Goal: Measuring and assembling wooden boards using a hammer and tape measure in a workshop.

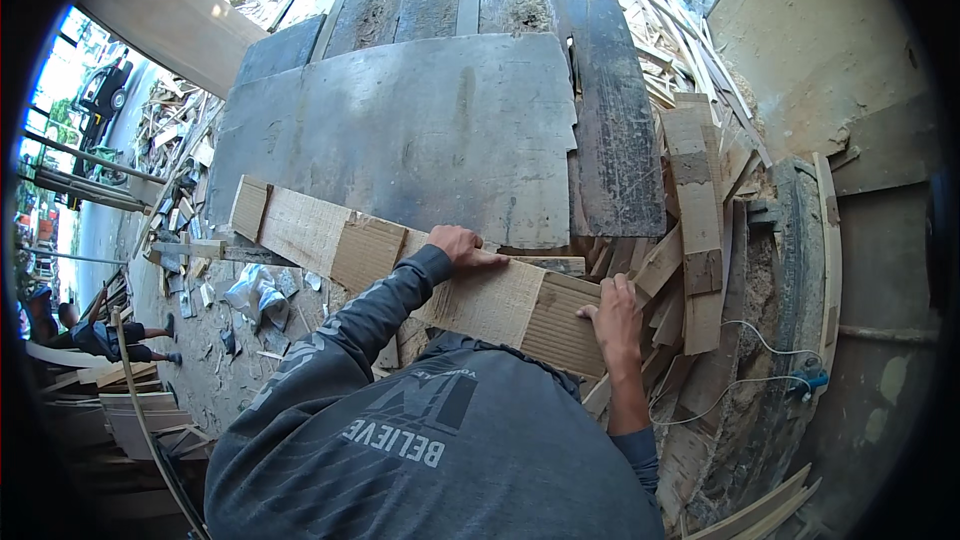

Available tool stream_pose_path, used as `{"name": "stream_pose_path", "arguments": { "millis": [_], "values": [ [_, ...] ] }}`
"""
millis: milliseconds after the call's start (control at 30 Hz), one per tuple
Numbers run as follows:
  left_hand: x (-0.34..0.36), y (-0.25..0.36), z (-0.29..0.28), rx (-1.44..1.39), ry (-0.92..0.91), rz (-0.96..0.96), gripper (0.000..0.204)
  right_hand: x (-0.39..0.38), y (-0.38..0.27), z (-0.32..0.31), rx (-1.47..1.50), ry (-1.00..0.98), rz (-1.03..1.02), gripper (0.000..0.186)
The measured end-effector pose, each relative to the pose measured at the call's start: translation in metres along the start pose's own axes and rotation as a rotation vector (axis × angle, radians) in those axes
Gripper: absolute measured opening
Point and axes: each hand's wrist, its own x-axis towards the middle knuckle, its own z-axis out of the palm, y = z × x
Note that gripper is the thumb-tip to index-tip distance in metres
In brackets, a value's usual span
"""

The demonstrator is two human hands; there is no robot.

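A long, pale wooden plank [490, 295] with darker, ribbed bands lies slantwise in front of my body, its left end farther away than its right. My left hand [465, 246] is closed over the plank's far edge near the middle, thumb pointing right. At the right end, my right hand [618, 320] grips the plank with curled fingers; part of that grip is hidden. Beyond the plank, a large grey metal sheet [400, 130] lies on a wide work surface made of dark boards [615, 120].
Stacked wood pieces [695, 200] stand right of the surface, near a thin white cable [740, 385]. Scrap wood and a clear plastic bag [258, 292] litter the ground at left. Farther left is another person [125, 340]. A wall [840, 60] rises on the right.
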Motion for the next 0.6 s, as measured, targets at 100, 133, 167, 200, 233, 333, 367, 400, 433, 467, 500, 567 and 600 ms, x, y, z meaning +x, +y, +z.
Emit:
{"name": "stream_pose_path", "arguments": {
  "millis": [100, 133, 167, 200, 233, 333, 367, 400, 433, 467, 500, 567, 600],
  "values": [
    [0.001, -0.001, 0.005, 0.008, 0.024, -0.011, 0.093, -0.001, 0.001, 0.002, -0.026, 0.013, -0.020, 0.049],
    [0.000, -0.002, 0.006, 0.017, 0.025, -0.013, 0.093, -0.002, 0.001, 0.003, -0.023, 0.008, -0.018, 0.049],
    [-0.001, -0.002, 0.008, 0.019, 0.019, -0.013, 0.093, -0.004, 0.002, 0.004, -0.020, 0.011, -0.029, 0.050],
    [-0.002, -0.001, 0.009, 0.024, 0.043, -0.004, 0.092, -0.005, 0.002, 0.002, -0.019, 0.015, -0.037, 0.050],
    [-0.002, 0.001, 0.010, 0.031, 0.066, 0.008, 0.092, -0.006, 0.001, -0.001, -0.017, 0.012, -0.028, 0.050],
    [0.017, -0.002, 0.018, 0.044, 0.028, 0.003, 0.090, -0.017, -0.022, -0.036, -0.088, 0.055, -0.037, 0.052],
    [0.023, -0.003, 0.026, 0.062, 0.039, 0.020, 0.089, -0.035, -0.037, -0.049, 0.070, 0.038, 0.029, 0.054],
    [0.024, -0.005, 0.030, 0.007, 0.075, 0.019, 0.084, -0.053, -0.033, -0.045, 0.010, 0.095, 0.029, 0.052],
    [0.030, -0.004, 0.019, 0.030, 0.062, 0.064, 0.084, -0.062, -0.028, -0.040, -0.050, 0.158, 0.031, 0.050],
    [0.024, -0.001, 0.010, 0.022, 0.112, 0.043, 0.082, -0.063, -0.008, -0.046, 0.035, 0.111, 0.153, 0.048],
    [0.011, 0.005, 0.011, 0.014, 0.145, 0.021, 0.080, -0.074, 0.019, -0.056, 0.126, 0.055, 0.284, 0.047],
    [0.018, 0.017, 0.017, 0.016, 0.158, 0.103, 0.076, -0.110, 0.066, -0.079, 0.569, -0.006, 0.354, 0.039],
    [0.026, 0.017, 0.020, 0.016, 0.125, 0.089, 0.075, -0.128, 0.076, -0.094, 0.652, 0.050, 0.373, 0.036]
  ]
}}
